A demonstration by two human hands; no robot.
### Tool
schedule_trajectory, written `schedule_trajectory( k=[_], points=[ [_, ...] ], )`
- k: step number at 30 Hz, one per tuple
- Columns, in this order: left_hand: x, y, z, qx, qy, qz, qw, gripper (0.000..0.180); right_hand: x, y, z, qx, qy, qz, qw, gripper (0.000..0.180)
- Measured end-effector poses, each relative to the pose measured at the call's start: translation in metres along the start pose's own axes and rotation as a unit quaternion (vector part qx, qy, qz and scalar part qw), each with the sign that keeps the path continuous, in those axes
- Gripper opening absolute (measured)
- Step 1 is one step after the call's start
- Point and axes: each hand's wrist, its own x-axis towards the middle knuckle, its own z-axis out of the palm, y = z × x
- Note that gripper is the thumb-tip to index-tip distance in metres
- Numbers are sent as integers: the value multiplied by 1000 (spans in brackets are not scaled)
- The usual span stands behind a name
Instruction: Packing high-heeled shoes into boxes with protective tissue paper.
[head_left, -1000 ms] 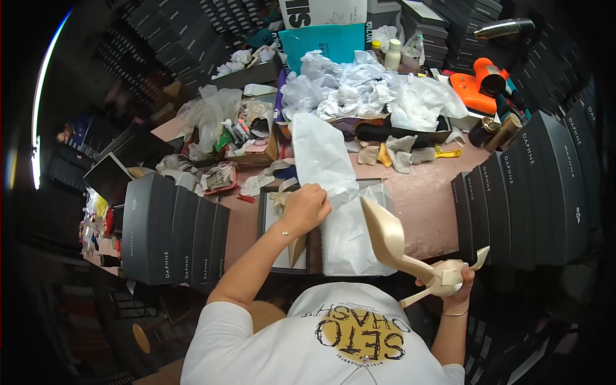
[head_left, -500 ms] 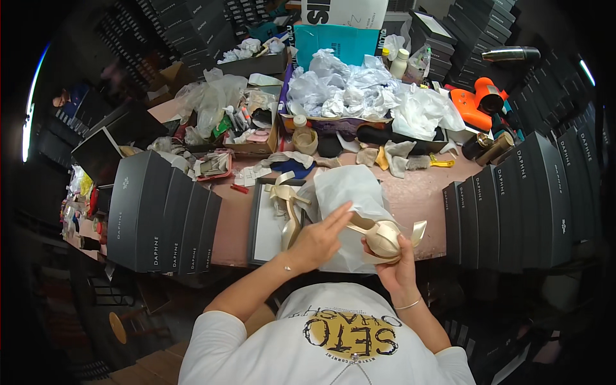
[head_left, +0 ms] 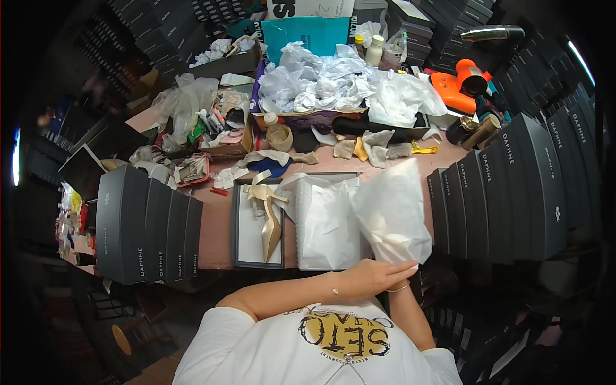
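Observation:
A white tissue paper wrap stands raised at the front right of the open shoebox, with a faint cream shape showing through it. My left hand lies across its lower end, fingers stretched out flat and together. Behind the left hand is my right hand; only its wrist and bracelet show clearly, and its fingers are hidden under the wrap, which it supports. A champagne-coloured high-heeled shoe lies on its side in the left part of the grey shoebox. Beside it, white tissue paper is spread over the box.
Dark shoeboxes line the left and right of the pink table. A carton heaped with crumpled paper stands at the back, with bottles, a brush and an orange hot-air tool around it.
The second shoe, bare in my right hand before, is out of sight, and white paper rises where it was held. My left hand has moved right and nearer, onto the paper. The view has shifted.

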Motion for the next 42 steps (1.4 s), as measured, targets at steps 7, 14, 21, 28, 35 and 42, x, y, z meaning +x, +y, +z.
schedule_trajectory(
  k=[7, 14, 21, 28, 35, 42],
  points=[
    [-31, -147, -23, -93, 175, -421, 885, 56, 72, 43, -49, -169, -311, 127, 927, 29],
    [-58, -247, 15, 80, 160, -530, 829, 23, 52, -50, -88, 96, -287, -88, 949, 42],
    [-85, -71, -31, -7, 330, -345, 878, 14, 92, -97, -69, 253, -135, -47, 957, 63],
    [-144, -34, -30, -290, 564, -309, 709, 42, 61, -180, 14, 289, -488, -91, 818, 32],
    [-227, -2, -34, -456, 632, -317, 542, 54, 46, -227, 48, 335, -486, -31, 807, 33],
    [-268, -13, -28, -487, 641, -309, 506, 24, 21, -276, 70, 444, -484, 44, 753, 34]
  ],
)
